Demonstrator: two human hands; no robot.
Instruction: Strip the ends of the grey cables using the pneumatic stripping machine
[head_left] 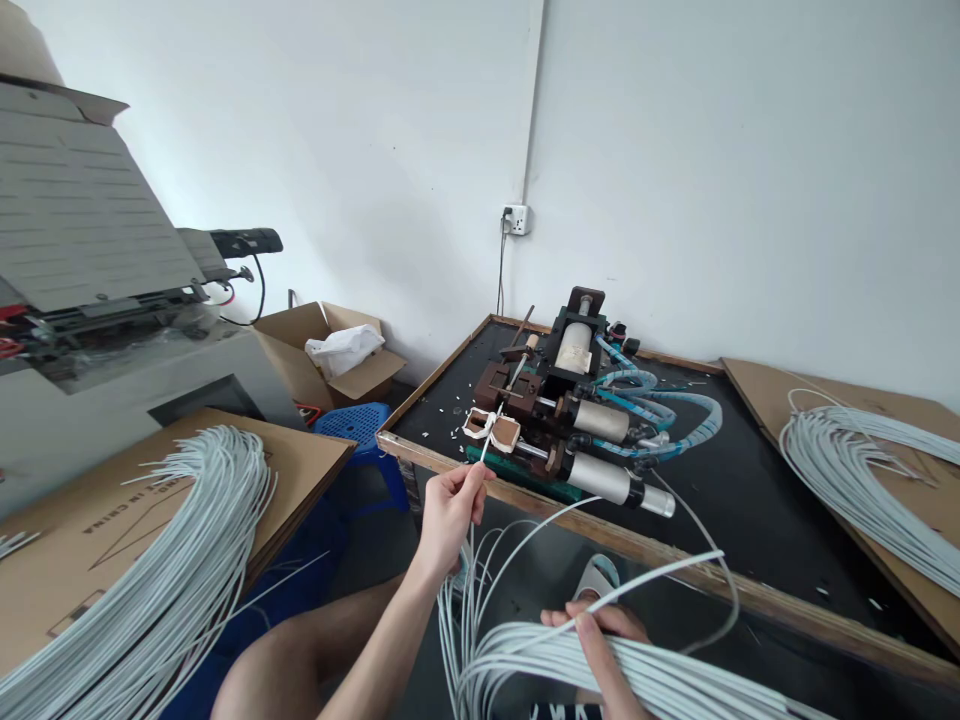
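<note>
At far left stands a grey machine with a slotted cover, and past it a cardboard box holds a white plastic bag beside a blue plastic stool. In front of these, a cardboard sheet carries a thick bundle of white cables. The left hand grips narrowly, thumb and fingers pinching a single white cable whose far end stands between two white-edged clamp blocks. Those blocks belong to a pneumatic cable-stripping machine, bolted on a black-topped bench with a wooden edge and scattered with white scraps. Blue spiral-wrapped hoses curl off the machine's right side, below a wall socket. Nearer the body, the right hand closes around a second bundle of white cables, which passes beneath the bench edge. At far right, another cardboard sheet bears a looped bundle of white cables.
</note>
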